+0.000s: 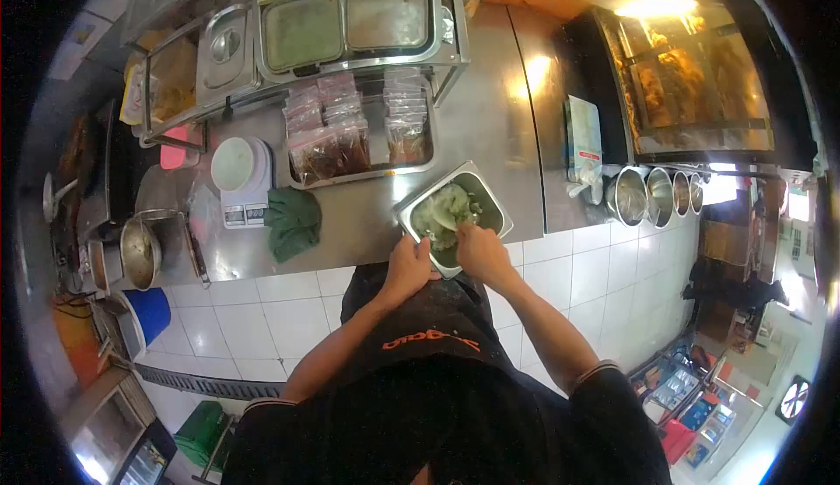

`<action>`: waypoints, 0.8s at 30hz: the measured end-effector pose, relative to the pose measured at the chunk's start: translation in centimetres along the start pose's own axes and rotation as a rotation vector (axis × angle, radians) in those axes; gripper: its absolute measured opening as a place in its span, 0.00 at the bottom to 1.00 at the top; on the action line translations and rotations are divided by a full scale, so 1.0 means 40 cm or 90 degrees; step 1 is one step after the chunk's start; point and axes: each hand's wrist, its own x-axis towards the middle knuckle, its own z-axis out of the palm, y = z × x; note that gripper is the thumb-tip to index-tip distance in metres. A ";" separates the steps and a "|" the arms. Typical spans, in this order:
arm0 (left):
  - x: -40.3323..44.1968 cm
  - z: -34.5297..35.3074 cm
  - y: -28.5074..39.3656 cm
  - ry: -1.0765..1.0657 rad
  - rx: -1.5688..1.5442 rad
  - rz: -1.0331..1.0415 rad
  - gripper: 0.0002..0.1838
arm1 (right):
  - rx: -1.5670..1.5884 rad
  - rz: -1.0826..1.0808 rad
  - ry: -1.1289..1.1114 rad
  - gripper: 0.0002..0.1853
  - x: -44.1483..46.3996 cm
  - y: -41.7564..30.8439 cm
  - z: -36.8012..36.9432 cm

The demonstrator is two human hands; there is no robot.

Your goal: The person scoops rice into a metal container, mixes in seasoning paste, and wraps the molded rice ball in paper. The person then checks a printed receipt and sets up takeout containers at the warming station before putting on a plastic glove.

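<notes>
A rectangular steel food pan (497,198) sits tilted at the counter's front edge, close to my body. In it lies a pale green, creamy mixture (451,207) with darker green bits. My left hand (409,264) grips the pan's near left rim, thumb over the edge. Above the pan's near right side, my right hand (481,253) is closed in a fist. What it holds is hidden by the fingers; a pale curved shape shows in the mixture just beyond it.
Left of the pan are a green cloth (293,224) and a white kitchen scale (245,209) bearing a bowl (234,164). Behind, a tray (398,170) holds several zip bags of dark sauce (328,154). Steel bowls (626,196) hang at right beneath a lit glass cabinet (700,87).
</notes>
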 end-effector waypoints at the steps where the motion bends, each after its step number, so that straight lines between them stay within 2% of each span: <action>1: 0.005 0.000 -0.003 0.004 0.024 0.007 0.16 | 0.001 -0.004 0.001 0.13 0.005 0.016 -0.028; 3: 0.009 -0.012 -0.022 0.002 0.053 0.009 0.16 | 0.043 -0.140 -0.038 0.13 0.008 0.082 -0.096; 4: 0.019 -0.011 -0.034 0.002 0.027 0.019 0.16 | 0.029 -0.135 0.030 0.12 0.013 0.078 -0.124; 5: 0.019 -0.003 -0.053 0.006 -0.005 0.024 0.16 | 0.019 -0.137 0.021 0.12 0.033 0.099 -0.078; 7: 0.035 0.002 -0.042 0.019 -0.014 0.003 0.16 | -0.001 -0.050 0.108 0.12 0.093 0.114 0.085; 8: 0.036 0.002 -0.033 0.032 -0.011 -0.012 0.16 | -0.055 -0.098 0.073 0.11 0.047 0.015 0.067; 9: 0.031 -0.002 -0.024 0.036 -0.011 -0.008 0.16 | -0.055 -0.103 0.074 0.11 0.044 0.017 0.049; 11: 0.019 -0.010 -0.008 0.033 0.038 0.004 0.17 | -0.068 -0.116 -0.084 0.11 0.039 0.054 0.004; 12: 0.018 -0.013 -0.005 0.029 0.040 0.005 0.17 | -0.038 -0.100 -0.118 0.11 0.028 0.020 -0.104; 13: 0.022 -0.011 -0.003 0.027 0.024 0.011 0.18 | -0.051 -0.151 -0.072 0.10 0.069 0.056 -0.099; 15: 0.022 -0.001 -0.032 0.029 -0.004 0.008 0.18 | -0.097 -0.138 0.012 0.09 0.101 0.050 -0.038; 17: 0.057 -0.010 -0.076 0.016 0.024 0.017 0.18 | -0.099 -0.209 -0.015 0.07 0.033 -0.038 -0.019; 18: 0.059 -0.015 -0.051 0.025 0.024 0.027 0.18 | -0.194 -0.175 -0.069 0.07 0.026 -0.061 -0.065; 19: 0.034 -0.015 -0.025 0.032 0.026 0.045 0.18 | -0.190 -0.181 -0.070 0.07 0.010 -0.082 -0.129; 21: 0.018 -0.019 -0.026 0.036 0.024 0.059 0.18 | -0.263 -0.102 -0.159 0.07 -0.015 -0.098 -0.238; 22: 0.025 -0.020 -0.040 0.033 0.034 0.041 0.18 | -0.300 -0.141 -0.174 0.06 -0.018 -0.055 -0.183; 23: 0.030 -0.018 -0.045 0.029 0.041 0.027 0.18 | -0.222 -0.238 -0.080 0.07 -0.022 -0.011 -0.087; 24: 0.024 -0.014 -0.026 0.031 0.029 0.035 0.18 | -0.220 -0.186 -0.087 0.07 -0.015 -0.024 -0.039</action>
